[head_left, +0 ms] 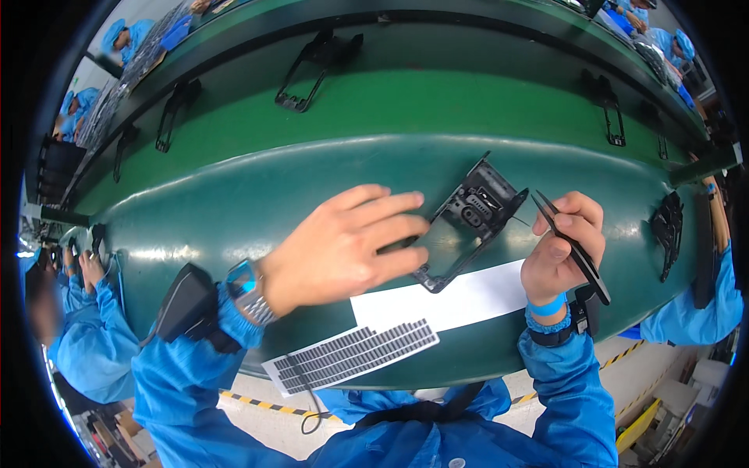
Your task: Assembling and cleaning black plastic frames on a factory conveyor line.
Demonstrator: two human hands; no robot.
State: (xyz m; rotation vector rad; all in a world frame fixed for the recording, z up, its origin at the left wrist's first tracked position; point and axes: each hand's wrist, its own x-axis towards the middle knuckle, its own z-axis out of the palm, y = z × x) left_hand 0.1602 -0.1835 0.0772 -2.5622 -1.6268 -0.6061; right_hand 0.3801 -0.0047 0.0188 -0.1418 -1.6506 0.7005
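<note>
A black plastic frame part lies on the green work table, its open loop toward me and its solid block, with small openings, away from me. My left hand is just left of it, palm down with fingers apart. Its fingertips come close to the loop's left side; whether they touch it I cannot make out. On the part's right, my right hand grips black tweezers, tips pointing up and left toward the block. Below the part are a blank white sheet and a label sheet with rows of small dark labels.
More black frame parts, such as this one, lie along the green conveyor beyond the table. A black part rests at the table's right. Co-workers in blue sit at both sides; one person's sleeve is at the right edge.
</note>
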